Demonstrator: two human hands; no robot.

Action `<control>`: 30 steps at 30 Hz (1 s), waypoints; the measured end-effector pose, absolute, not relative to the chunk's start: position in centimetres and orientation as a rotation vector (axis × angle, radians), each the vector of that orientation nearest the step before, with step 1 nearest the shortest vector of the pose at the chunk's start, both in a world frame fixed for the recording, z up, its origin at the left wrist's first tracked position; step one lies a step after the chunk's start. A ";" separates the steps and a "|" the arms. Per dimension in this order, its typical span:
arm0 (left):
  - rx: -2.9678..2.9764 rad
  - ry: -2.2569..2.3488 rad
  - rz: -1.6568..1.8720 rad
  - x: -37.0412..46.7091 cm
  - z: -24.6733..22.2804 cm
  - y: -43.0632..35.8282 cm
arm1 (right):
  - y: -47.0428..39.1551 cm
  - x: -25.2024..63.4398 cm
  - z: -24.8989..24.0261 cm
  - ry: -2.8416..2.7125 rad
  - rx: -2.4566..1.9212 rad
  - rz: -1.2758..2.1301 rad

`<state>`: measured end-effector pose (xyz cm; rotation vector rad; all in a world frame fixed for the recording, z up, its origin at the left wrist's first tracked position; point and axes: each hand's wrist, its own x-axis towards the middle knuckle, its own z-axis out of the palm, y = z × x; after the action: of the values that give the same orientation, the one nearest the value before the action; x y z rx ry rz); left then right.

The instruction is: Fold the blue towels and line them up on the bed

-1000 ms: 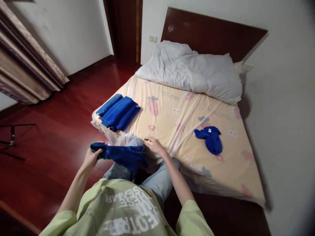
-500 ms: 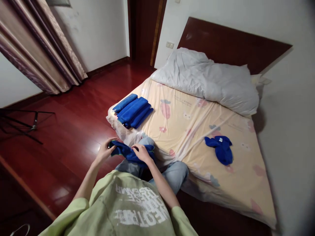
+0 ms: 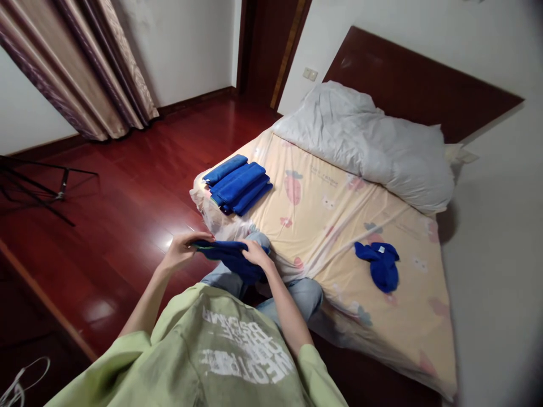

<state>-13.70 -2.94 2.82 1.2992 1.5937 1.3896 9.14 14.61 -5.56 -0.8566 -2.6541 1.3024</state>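
Note:
Above my knees, a blue cloth (image 3: pixel 231 254) with a thin green edge is stretched between both hands. My left hand (image 3: pixel 186 246) grips its left end, fingers along the top edge. My right hand (image 3: pixel 255 252) pinches the upper edge farther right, and the rest of the cloth hangs down toward my jeans. On the bed's near left corner lies a row of folded blue cloths (image 3: pixel 237 183), side by side. Another blue cloth (image 3: pixel 384 268), crumpled and with a small white tag, rests on the right part of the bed.
The bed (image 3: pixel 322 237) has a yellow sheet with strawberry prints. A grey quilt (image 3: pixel 360 135) is heaped near the dark headboard (image 3: pixel 416 79). Black tripod legs (image 3: pixel 61 192) stand on the red wooden floor (image 3: pixel 127 186) at left. White cables (image 3: pixel 19 387) show at bottom left.
The cloth's upper edge is now raised and pulled straighter between my hands, its lower part hanging. My right hand has shifted slightly right and up. The view has turned a little.

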 end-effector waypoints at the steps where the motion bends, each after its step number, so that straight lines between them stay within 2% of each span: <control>1: 1.281 1.643 1.428 -13.6 2.9 -2.9 | 14.8 9.4 -5.2 -2.574 -0.869 1.315; 8: 1.191 1.872 1.588 -12.5 2.5 -0.6 | 16.1 13.1 -3.0 -2.170 -0.913 1.368; 14: 1.477 1.716 1.799 -11.0 5.1 2.9 | 15.3 14.2 -1.9 -2.128 -0.709 1.828; 16: 1.602 1.632 1.832 -10.7 6.4 4.3 | 15.0 14.4 -1.5 -2.132 -0.651 1.884; 18: 1.708 1.590 1.859 -10.4 7.8 5.7 | 15.2 14.6 -1.0 -2.137 -0.712 1.743; 23: 2.002 1.640 1.821 -9.2 11.6 7.9 | 15.6 15.1 1.7 -1.832 -1.103 0.903; 25: 2.154 1.603 1.738 -8.5 13.0 8.3 | 15.0 15.1 3.2 -1.813 -1.037 0.872; 30: 2.480 1.490 1.547 -6.9 15.6 8.8 | 13.1 14.5 5.3 -2.066 -0.765 1.077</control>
<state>-6.90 8.84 15.64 2.4803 1.4904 1.5469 14.50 13.13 5.30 -0.7653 -2.0664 1.0770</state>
